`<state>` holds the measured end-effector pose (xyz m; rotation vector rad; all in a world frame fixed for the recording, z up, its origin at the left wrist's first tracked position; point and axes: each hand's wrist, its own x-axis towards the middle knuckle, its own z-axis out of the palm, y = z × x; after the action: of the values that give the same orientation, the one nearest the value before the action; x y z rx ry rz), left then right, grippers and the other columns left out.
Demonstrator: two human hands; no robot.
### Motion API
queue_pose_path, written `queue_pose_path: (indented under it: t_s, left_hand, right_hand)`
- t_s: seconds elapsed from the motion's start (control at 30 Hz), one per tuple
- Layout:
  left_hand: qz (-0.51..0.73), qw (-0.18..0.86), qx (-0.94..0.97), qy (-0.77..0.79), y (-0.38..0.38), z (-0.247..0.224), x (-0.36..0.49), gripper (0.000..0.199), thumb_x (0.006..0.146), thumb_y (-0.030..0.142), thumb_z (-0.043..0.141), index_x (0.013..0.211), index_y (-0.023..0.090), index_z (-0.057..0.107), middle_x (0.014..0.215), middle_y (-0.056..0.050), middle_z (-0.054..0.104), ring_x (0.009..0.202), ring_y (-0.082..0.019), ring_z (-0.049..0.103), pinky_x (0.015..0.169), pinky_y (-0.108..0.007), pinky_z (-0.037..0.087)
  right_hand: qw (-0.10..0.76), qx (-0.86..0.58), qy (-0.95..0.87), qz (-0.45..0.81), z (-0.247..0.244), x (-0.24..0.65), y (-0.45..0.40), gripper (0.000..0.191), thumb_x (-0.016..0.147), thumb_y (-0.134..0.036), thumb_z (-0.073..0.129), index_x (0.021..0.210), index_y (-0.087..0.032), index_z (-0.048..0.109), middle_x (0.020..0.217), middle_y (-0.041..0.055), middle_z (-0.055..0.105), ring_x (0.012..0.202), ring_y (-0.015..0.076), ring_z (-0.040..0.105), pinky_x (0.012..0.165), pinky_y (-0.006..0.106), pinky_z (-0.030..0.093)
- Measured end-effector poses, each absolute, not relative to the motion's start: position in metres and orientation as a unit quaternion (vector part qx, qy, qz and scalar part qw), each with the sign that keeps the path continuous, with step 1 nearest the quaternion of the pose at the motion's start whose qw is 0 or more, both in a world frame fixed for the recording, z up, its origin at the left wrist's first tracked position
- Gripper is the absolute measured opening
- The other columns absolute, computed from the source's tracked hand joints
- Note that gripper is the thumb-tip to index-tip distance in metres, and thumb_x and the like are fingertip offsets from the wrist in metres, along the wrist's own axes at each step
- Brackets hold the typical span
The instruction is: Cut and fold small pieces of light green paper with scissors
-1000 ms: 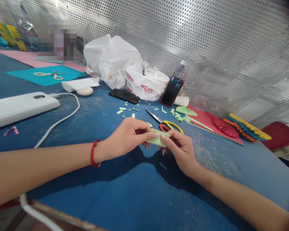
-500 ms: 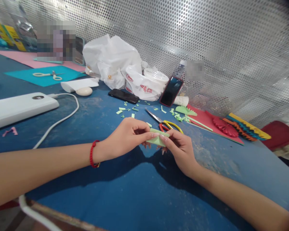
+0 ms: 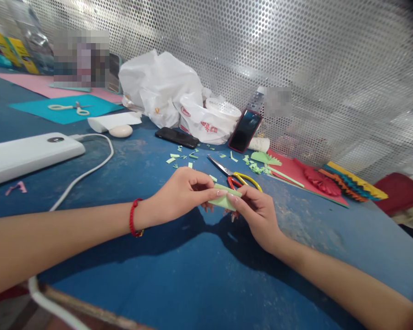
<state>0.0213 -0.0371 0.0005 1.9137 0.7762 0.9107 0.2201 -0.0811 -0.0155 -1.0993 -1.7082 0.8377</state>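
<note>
**Green paper strip [image 3: 224, 200] pinched at the fingertips above a blue surface [image 3: 99, 192]**

The left hand [image 3: 181, 195], with a red cord bracelet [image 3: 134, 217] at the wrist, is curled nearly shut and grips the strip's left end between thumb and fingers. The right hand [image 3: 258, 217] is curled the same way and pinches the right end, so the strip sits between the two hands, its fingertips almost meeting on top. The strip looks folded, though the fingers hide part of it.

Just beyond the hands, scissors with red and yellow handles [image 3: 234, 179] lie open on the surface, and green paper scraps [image 3: 179, 156] are scattered near their blades. To the right lies a red card [image 3: 285, 170] holding a red paper rosette [image 3: 318, 181], beside a multicoloured pleated paper strip [image 3: 351, 185]. Farther back are a black phone [image 3: 176, 137], a phone in a red case [image 3: 245, 130] and a white plastic bag [image 3: 160, 89]. On the left sit a white power bank [image 3: 30, 153] with its white cable [image 3: 89, 172], and a teal card [image 3: 99, 110] under white-handled scissors [image 3: 69, 107].
</note>
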Motion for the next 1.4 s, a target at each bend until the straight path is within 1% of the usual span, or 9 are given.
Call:
queue_pose_path:
  t_s: [0.27,0.5,0.83,0.93,1.07,1.23,1.4]
  left_hand:
    - [0.355,0.443,0.766,0.302,-0.036,0.003,0.021,0.031,0.085,0.031,0.066,0.059,0.013,0.066,0.053,0.002,0.066,0.051,-0.007,0.060,0.050,-0.013,0.044]
    - [0.355,0.440,0.766,0.306,-0.035,0.001,0.021,0.028,0.084,0.031,0.066,0.063,0.013,0.068,0.057,0.001,0.066,0.055,-0.008,0.060,0.052,-0.014,0.045]
    - [0.358,0.451,0.763,0.294,-0.035,0.001,0.021,0.028,0.084,0.029,0.066,0.062,0.012,0.067,0.055,0.002,0.064,0.053,-0.007,0.057,0.050,-0.013,0.042]
    - [0.331,0.458,0.777,0.277,-0.032,0.001,0.019,0.029,0.085,0.030,0.065,0.062,0.012,0.068,0.056,0.001,0.065,0.054,-0.007,0.056,0.051,-0.013,0.041]
    - [0.276,0.468,0.803,0.244,-0.027,0.002,0.015,0.026,0.085,0.030,0.065,0.067,0.012,0.070,0.059,-0.001,0.068,0.056,-0.008,0.058,0.053,-0.015,0.042]
    - [0.259,0.442,0.828,0.228,-0.026,0.004,0.012,0.032,0.085,0.033,0.064,0.064,0.010,0.068,0.056,-0.001,0.063,0.053,-0.008,0.054,0.050,-0.015,0.039]
    - [0.272,0.415,0.841,0.216,-0.029,0.004,0.014,0.033,0.085,0.032,0.063,0.062,0.009,0.065,0.053,0.002,0.054,0.053,-0.006,0.045,0.051,-0.015,0.036]
  right_hand:
    - [0.455,-0.435,-0.697,0.342,-0.015,0.221,-0.082,0.026,0.091,-0.036,0.060,0.071,-0.019,0.059,0.057,-0.0028,0.060,0.050,0.0095,0.055,0.050,0.021,0.042]
    - [0.457,-0.436,-0.691,0.352,-0.015,0.221,-0.082,0.025,0.091,-0.036,0.060,0.071,-0.019,0.059,0.057,-0.0030,0.060,0.049,0.0096,0.056,0.050,0.021,0.043]
    - [0.458,-0.431,-0.689,0.360,-0.015,0.222,-0.080,0.024,0.090,-0.033,0.061,0.072,-0.018,0.059,0.058,-0.0029,0.060,0.050,0.0085,0.055,0.051,0.020,0.042]
    - [0.445,-0.420,-0.700,0.368,-0.014,0.221,-0.080,0.023,0.089,-0.032,0.062,0.071,-0.018,0.059,0.058,-0.0028,0.059,0.051,0.0084,0.053,0.050,0.020,0.039]
    - [0.409,-0.404,-0.721,0.387,-0.014,0.220,-0.080,0.023,0.087,-0.031,0.064,0.070,-0.017,0.059,0.059,-0.0026,0.057,0.052,0.0086,0.051,0.050,0.021,0.037]
    - [0.375,-0.405,-0.719,0.422,-0.016,0.220,-0.080,0.027,0.087,-0.035,0.065,0.067,-0.017,0.057,0.057,-0.0023,0.056,0.050,0.0091,0.050,0.049,0.022,0.036]
    - [0.375,-0.392,-0.707,0.453,-0.017,0.221,-0.079,0.028,0.085,-0.035,0.067,0.066,-0.017,0.055,0.055,-0.0037,0.055,0.048,0.0083,0.048,0.048,0.021,0.035]
